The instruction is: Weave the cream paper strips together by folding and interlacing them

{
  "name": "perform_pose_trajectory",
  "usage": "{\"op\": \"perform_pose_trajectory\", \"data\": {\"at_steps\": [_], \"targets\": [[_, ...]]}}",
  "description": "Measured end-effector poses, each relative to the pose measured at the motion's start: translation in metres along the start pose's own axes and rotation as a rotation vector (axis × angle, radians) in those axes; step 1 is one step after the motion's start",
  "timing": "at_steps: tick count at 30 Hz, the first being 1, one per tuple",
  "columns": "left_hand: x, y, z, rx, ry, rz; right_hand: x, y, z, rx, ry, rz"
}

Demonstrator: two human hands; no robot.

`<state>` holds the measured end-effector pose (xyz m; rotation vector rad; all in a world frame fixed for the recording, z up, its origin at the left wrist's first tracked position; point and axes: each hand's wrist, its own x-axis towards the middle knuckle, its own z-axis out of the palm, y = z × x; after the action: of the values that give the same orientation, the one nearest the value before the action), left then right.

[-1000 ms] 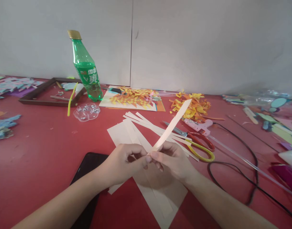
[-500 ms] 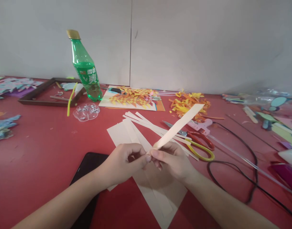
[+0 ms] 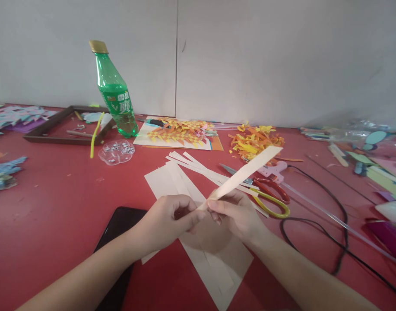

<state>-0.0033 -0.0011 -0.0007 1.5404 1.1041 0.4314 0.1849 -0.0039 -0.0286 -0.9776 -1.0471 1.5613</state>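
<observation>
A cream paper strip is held between my hands, its long end slanting up to the right. My left hand pinches the strip's lower end between thumb and fingers. Just right of it, my right hand grips the strip with the thumb on top. Under both hands lie cream paper sheets, crossed over each other on the red table. Several narrow paper strips fan out behind the hands. Scissors with red and yellow handles lie beyond my right hand, their blades partly hidden by the strip.
A black phone lies beneath my left forearm. Farther back stand a green bottle, a dark frame and a clear dish. Orange and yellow paper pieces lie near the wall. A pink glue gun trails a black cable at right.
My right hand has slid slightly right along the strip, away from my left fingertips. The strip's free end has shifted right and a little lower.
</observation>
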Motion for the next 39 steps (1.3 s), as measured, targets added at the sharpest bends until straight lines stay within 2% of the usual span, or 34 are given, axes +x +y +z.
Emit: {"op": "perform_pose_trajectory", "data": {"at_steps": [9,17,20,26,34,39], "targets": [[0.0,-0.003,0.0,-0.037,-0.042,0.024,0.001,-0.007,0.0,0.066,0.102,0.054],[-0.001,-0.002,-0.001,-0.023,-0.117,0.049,0.004,-0.005,-0.006,0.079,0.087,0.033],[0.0,0.0,-0.001,-0.026,-0.111,0.066,0.003,-0.003,-0.006,0.034,0.058,0.021],[-0.001,0.003,0.0,-0.074,-0.08,0.098,-0.003,0.005,0.0,-0.065,-0.129,0.011],[-0.002,0.005,-0.001,0.044,-0.064,0.084,-0.003,0.007,-0.003,-0.035,-0.085,0.028],[-0.003,0.004,-0.001,0.041,-0.067,0.069,-0.003,0.006,-0.004,-0.028,-0.079,0.038]]}}
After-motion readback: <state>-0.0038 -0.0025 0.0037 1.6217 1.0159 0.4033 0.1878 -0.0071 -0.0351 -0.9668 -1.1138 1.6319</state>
